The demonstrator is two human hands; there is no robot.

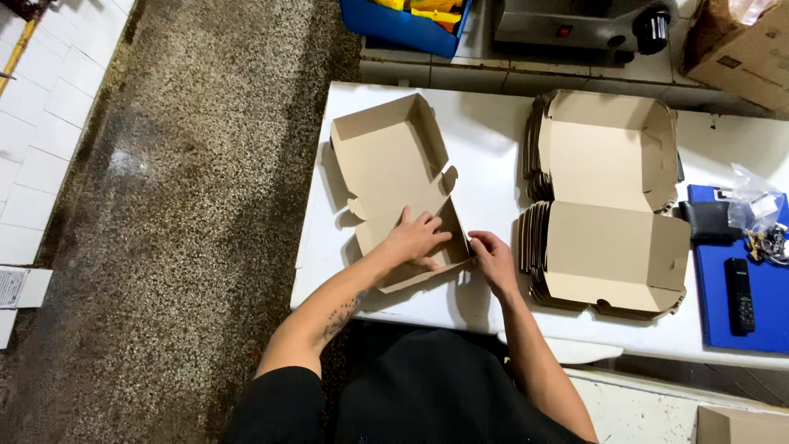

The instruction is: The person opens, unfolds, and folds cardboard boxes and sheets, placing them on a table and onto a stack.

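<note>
A brown cardboard box blank (393,168) lies open on the white table (485,164), its far half folded up into a tray. My left hand (416,238) presses flat inside the near half. Beside it, my right hand (493,256) pinches the near right corner wall of the same box. To the right sits a tall stack of nested, folded cardboard boxes (612,205), apart from both hands.
A blue board (768,304) at the table's right end carries a black remote (739,294), a dark pouch (708,220) and a clear bag with keys (758,212). A blue crate (403,23), a metal appliance (588,23) and a cardboard carton (740,45) stand behind. Speckled floor lies left.
</note>
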